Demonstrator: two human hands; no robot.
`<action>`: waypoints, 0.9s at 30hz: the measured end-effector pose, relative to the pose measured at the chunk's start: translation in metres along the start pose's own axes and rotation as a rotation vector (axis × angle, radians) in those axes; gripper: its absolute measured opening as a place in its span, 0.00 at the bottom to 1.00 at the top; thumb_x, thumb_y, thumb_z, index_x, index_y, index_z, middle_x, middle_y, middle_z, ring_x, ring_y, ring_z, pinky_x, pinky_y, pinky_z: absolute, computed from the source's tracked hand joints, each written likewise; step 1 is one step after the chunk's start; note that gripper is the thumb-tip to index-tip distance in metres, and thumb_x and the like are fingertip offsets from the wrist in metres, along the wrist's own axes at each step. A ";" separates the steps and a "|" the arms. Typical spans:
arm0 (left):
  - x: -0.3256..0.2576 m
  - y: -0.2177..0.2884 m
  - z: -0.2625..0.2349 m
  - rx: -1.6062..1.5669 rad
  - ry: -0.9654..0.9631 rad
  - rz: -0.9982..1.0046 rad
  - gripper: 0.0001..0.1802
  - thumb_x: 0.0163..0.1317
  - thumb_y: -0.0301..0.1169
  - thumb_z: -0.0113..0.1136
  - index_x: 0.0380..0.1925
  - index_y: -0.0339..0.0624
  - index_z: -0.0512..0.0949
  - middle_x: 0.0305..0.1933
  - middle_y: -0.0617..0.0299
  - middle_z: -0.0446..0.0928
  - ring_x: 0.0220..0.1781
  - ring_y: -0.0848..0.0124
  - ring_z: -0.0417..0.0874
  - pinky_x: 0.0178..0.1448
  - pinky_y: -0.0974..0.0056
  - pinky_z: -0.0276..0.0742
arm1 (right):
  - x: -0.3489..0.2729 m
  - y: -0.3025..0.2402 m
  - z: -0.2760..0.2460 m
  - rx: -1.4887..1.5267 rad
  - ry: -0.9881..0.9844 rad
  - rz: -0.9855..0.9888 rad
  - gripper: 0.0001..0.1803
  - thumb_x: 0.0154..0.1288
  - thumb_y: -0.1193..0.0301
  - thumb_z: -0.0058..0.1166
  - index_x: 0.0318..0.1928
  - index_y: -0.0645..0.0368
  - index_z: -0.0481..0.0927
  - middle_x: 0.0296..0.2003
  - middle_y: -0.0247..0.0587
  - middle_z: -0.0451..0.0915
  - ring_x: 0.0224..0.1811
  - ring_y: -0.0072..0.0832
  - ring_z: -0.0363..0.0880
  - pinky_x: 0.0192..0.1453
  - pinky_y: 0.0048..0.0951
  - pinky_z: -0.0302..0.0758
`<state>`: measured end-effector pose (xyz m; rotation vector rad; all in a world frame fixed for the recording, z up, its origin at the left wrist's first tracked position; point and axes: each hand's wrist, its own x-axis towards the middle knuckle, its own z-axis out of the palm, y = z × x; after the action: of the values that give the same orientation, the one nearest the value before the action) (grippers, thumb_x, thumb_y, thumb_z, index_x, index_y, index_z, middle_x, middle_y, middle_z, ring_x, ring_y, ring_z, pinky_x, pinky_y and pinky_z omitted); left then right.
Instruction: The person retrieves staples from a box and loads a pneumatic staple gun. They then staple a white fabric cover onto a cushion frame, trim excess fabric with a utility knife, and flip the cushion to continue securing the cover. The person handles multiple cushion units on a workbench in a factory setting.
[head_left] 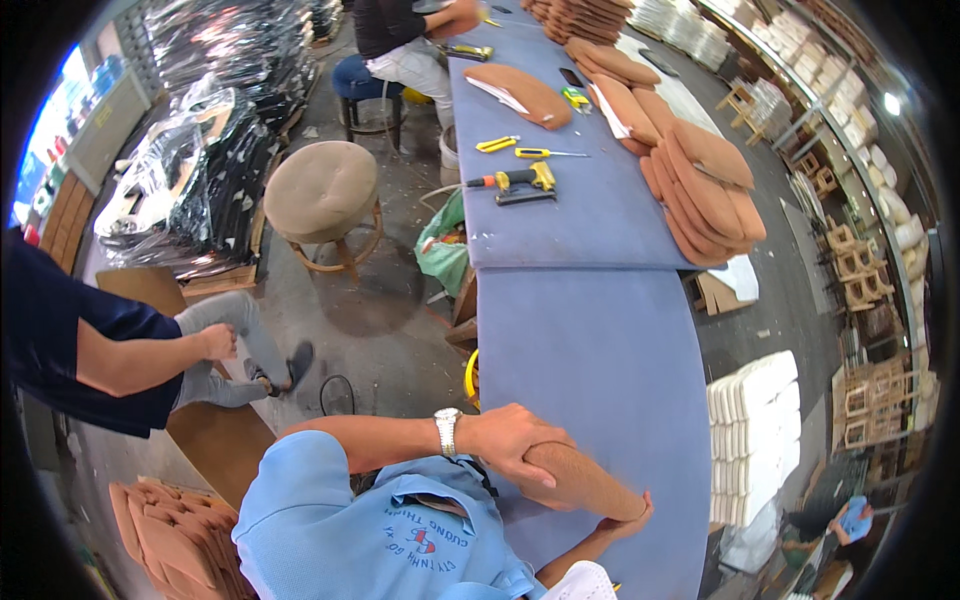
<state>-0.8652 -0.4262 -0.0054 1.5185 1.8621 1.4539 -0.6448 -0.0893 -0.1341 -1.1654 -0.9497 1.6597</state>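
Observation:
A brown upholstered pad (585, 485) lies tilted at the near end of the long blue-covered table (600, 340), just in front of my light blue shirt. My left hand (510, 445), with a silver wristwatch on its wrist, is clamped over the pad's upper end. My right hand (632, 515) comes up from below and grips the pad's lower end with its fingers curled round the edge. The pad's underside is hidden.
Farther up the table lie a yellow power tool (520, 183), a yellow knife (497, 144), a screwdriver (545, 153) and stacked brown pads (700, 190). A round tan stool (322, 190) stands left. A person in navy (90, 350) is at left; another sits at the far end (400, 45). White foam stacks (755, 400) stand right.

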 end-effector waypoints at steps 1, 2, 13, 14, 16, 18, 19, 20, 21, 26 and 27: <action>-0.002 -0.001 0.003 0.005 0.001 0.013 0.34 0.61 0.58 0.70 0.58 0.44 0.79 0.41 0.52 0.87 0.39 0.52 0.88 0.41 0.56 0.85 | 0.000 0.000 -0.001 -0.009 0.035 0.017 0.23 0.70 0.55 0.51 0.56 0.57 0.80 0.46 0.44 0.78 0.43 0.42 0.81 0.45 0.46 0.80; -0.005 -0.001 0.007 0.014 0.016 0.028 0.34 0.61 0.58 0.70 0.57 0.44 0.80 0.40 0.52 0.87 0.39 0.52 0.88 0.41 0.56 0.85 | -0.002 -0.001 -0.001 -0.015 0.069 0.036 0.22 0.70 0.55 0.51 0.55 0.57 0.80 0.45 0.44 0.78 0.43 0.42 0.81 0.45 0.47 0.80; -0.026 0.016 0.032 0.081 0.070 -0.036 0.34 0.57 0.57 0.73 0.53 0.43 0.82 0.42 0.53 0.88 0.41 0.56 0.90 0.44 0.57 0.86 | 0.068 0.028 -0.065 -0.131 -0.071 0.108 0.40 0.74 0.41 0.41 0.62 0.69 0.76 0.55 0.58 0.80 0.56 0.47 0.80 0.64 0.52 0.77; -0.036 0.025 0.035 0.100 0.104 -0.094 0.34 0.58 0.56 0.73 0.54 0.42 0.82 0.42 0.52 0.88 0.42 0.55 0.90 0.46 0.57 0.86 | 0.085 0.040 -0.052 -0.151 -0.174 0.069 0.40 0.74 0.42 0.41 0.62 0.70 0.76 0.54 0.58 0.81 0.56 0.48 0.80 0.63 0.53 0.77; -0.041 0.043 0.044 0.127 0.119 -0.166 0.34 0.58 0.56 0.73 0.54 0.42 0.82 0.44 0.51 0.88 0.43 0.55 0.90 0.48 0.57 0.86 | 0.125 0.065 -0.058 -0.123 -0.232 0.086 0.40 0.75 0.43 0.42 0.62 0.71 0.76 0.55 0.58 0.80 0.56 0.49 0.80 0.63 0.54 0.77; -0.045 0.052 0.057 0.108 0.124 -0.212 0.35 0.58 0.55 0.73 0.56 0.41 0.81 0.46 0.50 0.87 0.45 0.54 0.90 0.50 0.56 0.86 | 0.135 0.069 -0.067 -0.073 -0.172 0.219 0.39 0.75 0.44 0.44 0.63 0.72 0.74 0.55 0.58 0.80 0.57 0.49 0.80 0.64 0.57 0.76; -0.047 0.056 0.063 0.099 0.127 -0.235 0.35 0.58 0.55 0.73 0.56 0.40 0.81 0.47 0.49 0.87 0.46 0.54 0.90 0.51 0.56 0.86 | 0.143 0.064 -0.076 -0.089 -0.193 0.131 0.40 0.75 0.43 0.44 0.65 0.71 0.73 0.57 0.57 0.79 0.59 0.49 0.79 0.66 0.56 0.74; -0.057 0.061 0.069 0.103 0.135 -0.270 0.36 0.58 0.55 0.73 0.57 0.40 0.80 0.48 0.48 0.87 0.47 0.53 0.89 0.52 0.55 0.85 | 0.131 0.046 -0.067 -0.113 -0.235 0.068 0.41 0.74 0.42 0.45 0.67 0.70 0.71 0.59 0.57 0.78 0.61 0.49 0.79 0.69 0.56 0.73; -0.065 0.064 0.076 0.096 0.131 -0.293 0.36 0.59 0.55 0.73 0.58 0.40 0.79 0.50 0.47 0.86 0.49 0.53 0.89 0.53 0.55 0.85 | 0.109 0.018 -0.057 -0.134 -0.259 -0.005 0.42 0.74 0.42 0.45 0.70 0.69 0.69 0.61 0.56 0.77 0.62 0.49 0.78 0.71 0.56 0.71; -0.096 0.051 0.121 0.282 -0.019 -0.436 0.37 0.63 0.54 0.68 0.63 0.39 0.76 0.57 0.46 0.83 0.54 0.50 0.86 0.56 0.50 0.84 | 0.058 -0.045 -0.051 -0.072 -0.244 -0.035 0.20 0.72 0.53 0.52 0.37 0.58 0.78 0.32 0.37 0.74 0.36 0.34 0.75 0.39 0.41 0.74; -0.098 0.047 0.132 0.353 -0.052 -0.463 0.36 0.64 0.54 0.67 0.63 0.40 0.75 0.58 0.47 0.83 0.54 0.49 0.86 0.56 0.49 0.83 | 0.055 -0.044 -0.054 -0.145 -0.200 -0.050 0.19 0.74 0.55 0.52 0.34 0.58 0.78 0.30 0.34 0.73 0.34 0.31 0.74 0.39 0.37 0.73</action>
<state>-0.7031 -0.4509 -0.0533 1.1284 2.3280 0.9050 -0.5932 -0.0172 -0.1241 -1.0747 -1.2325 1.7132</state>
